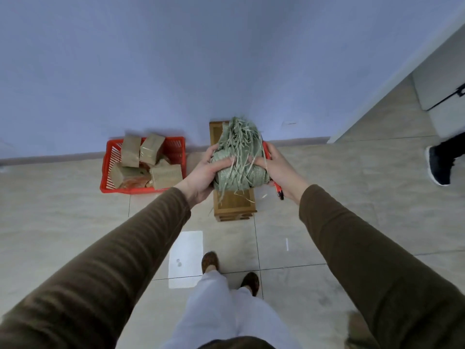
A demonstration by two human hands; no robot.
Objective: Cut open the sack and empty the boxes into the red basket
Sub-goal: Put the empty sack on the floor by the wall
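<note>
A crumpled green woven sack point(239, 159) with frayed strands hanging from it is bunched up between both hands above a wooden stool point(234, 205). My left hand point(203, 172) grips its left side. My right hand point(276, 172) presses its right side and also holds a red utility knife point(278, 190) against the palm. The red basket point(110, 182) stands on the floor to the left by the wall, with several brown cardboard boxes point(151, 152) piled in it.
The blue wall rises just behind the stool and basket. A white sheet of paper point(186, 258) lies on the tiled floor near my feet. Another person's dark shoe point(439, 162) is at the right, beside a white cabinet point(440, 84).
</note>
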